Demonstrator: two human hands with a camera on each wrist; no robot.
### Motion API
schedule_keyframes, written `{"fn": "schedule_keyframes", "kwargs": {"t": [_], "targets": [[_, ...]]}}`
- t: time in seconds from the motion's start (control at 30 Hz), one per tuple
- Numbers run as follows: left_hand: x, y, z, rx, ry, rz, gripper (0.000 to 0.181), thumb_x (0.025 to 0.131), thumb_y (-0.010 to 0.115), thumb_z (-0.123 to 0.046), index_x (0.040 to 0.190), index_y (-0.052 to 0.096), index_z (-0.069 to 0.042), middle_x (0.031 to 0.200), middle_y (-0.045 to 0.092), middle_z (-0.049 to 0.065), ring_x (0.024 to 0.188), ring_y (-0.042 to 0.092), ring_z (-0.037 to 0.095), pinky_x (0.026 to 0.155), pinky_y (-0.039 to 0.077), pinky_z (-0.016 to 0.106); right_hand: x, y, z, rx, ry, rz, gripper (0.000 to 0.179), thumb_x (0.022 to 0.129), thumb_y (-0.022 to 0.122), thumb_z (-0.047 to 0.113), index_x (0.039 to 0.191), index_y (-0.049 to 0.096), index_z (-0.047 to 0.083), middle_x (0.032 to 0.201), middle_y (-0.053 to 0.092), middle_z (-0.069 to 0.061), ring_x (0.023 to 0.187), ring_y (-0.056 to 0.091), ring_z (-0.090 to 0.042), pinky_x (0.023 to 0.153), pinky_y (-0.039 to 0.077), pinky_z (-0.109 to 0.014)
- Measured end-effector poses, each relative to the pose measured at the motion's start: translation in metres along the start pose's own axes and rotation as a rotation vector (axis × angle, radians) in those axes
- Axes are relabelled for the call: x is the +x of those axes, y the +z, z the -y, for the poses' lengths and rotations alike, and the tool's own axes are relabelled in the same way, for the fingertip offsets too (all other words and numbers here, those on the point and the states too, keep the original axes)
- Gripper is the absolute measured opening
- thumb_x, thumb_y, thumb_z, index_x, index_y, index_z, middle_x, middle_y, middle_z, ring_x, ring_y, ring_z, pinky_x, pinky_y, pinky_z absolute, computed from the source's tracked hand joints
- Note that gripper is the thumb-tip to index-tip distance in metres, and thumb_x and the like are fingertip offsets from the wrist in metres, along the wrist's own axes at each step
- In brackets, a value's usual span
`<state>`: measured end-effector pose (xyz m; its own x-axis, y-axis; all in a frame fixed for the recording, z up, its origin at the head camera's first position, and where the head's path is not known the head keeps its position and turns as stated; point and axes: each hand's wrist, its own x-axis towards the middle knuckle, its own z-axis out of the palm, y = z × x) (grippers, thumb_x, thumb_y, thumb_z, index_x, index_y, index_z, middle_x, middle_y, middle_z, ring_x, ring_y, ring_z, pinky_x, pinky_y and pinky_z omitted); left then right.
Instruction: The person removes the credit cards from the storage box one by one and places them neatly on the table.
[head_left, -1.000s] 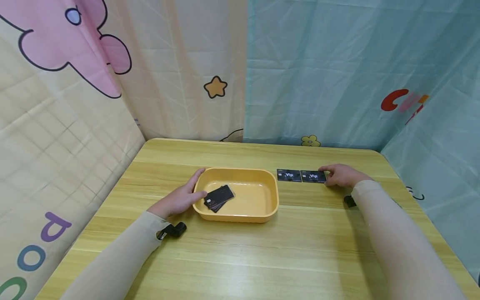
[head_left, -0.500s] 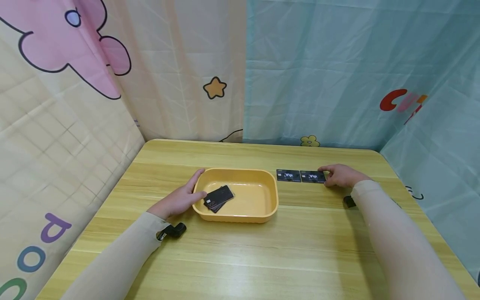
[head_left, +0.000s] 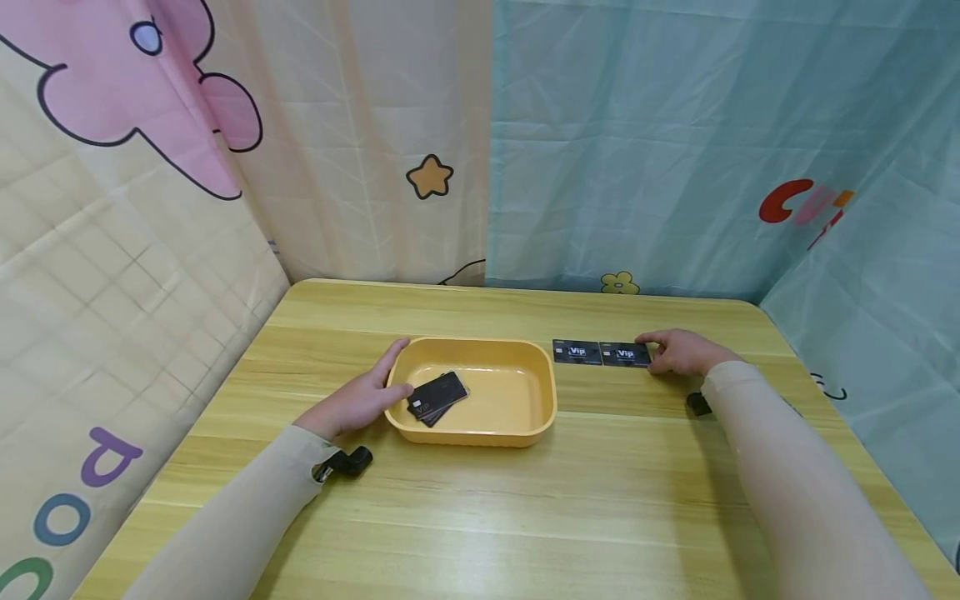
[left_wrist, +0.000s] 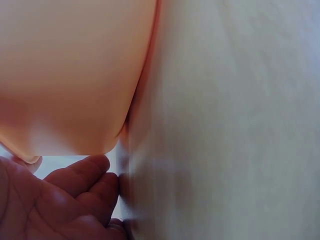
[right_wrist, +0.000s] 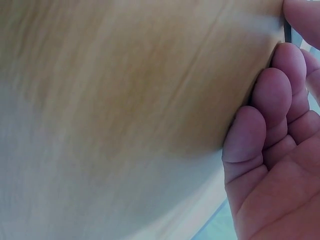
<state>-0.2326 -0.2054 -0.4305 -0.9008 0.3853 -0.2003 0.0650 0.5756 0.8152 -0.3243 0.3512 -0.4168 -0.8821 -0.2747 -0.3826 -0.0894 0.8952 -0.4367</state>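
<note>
A yellow plastic basin (head_left: 472, 437) stands on the table. My left hand (head_left: 358, 402) grips its left rim, thumb over the edge and fingers along the outside. The left wrist view shows the fingertips (left_wrist: 97, 167) right at the basin's wall. Inside, at the left end, lie a few overlapping black VIP cards (head_left: 441, 393). Right of the basin, two dark VIP cards lie flat in a row: a left card (head_left: 577, 352) and a right card (head_left: 624, 354). My right hand (head_left: 681, 352) pinches the right card's right edge between thumb and index finger; the other fingers (right_wrist: 245, 135) are curled against the table.
The wooden table (head_left: 480, 517) ends at the back against a printed curtain (head_left: 375, 217), with a blue curtain (head_left: 637, 167) on the right. A black wrist camera (head_left: 352, 461) sits under the left sleeve, another wrist camera (head_left: 698, 403) under the right.
</note>
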Motion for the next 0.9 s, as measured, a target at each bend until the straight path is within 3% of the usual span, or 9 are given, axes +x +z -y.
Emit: {"fn": "schedule_keyframes", "kwargs": {"t": [0.9], "targets": [[-0.0003, 0.0006, 0.0005, -0.004, 0.014, -0.005, 0.084, 0.108, 0.054, -0.032, 0.17, -0.003, -0.03, 0.178, 0.008, 0.013, 0.16, 0.023, 0.042, 0.129, 0.018, 0.061, 0.0012, 0.0017, -0.0032, 0.016, 0.005, -0.009, 0.068, 0.09, 0.073, 0.017, 0.153, 0.05, 0.003, 0.087, 0.059, -0.007, 0.073, 0.053, -0.02, 0.067, 0.041, -0.032]]}}
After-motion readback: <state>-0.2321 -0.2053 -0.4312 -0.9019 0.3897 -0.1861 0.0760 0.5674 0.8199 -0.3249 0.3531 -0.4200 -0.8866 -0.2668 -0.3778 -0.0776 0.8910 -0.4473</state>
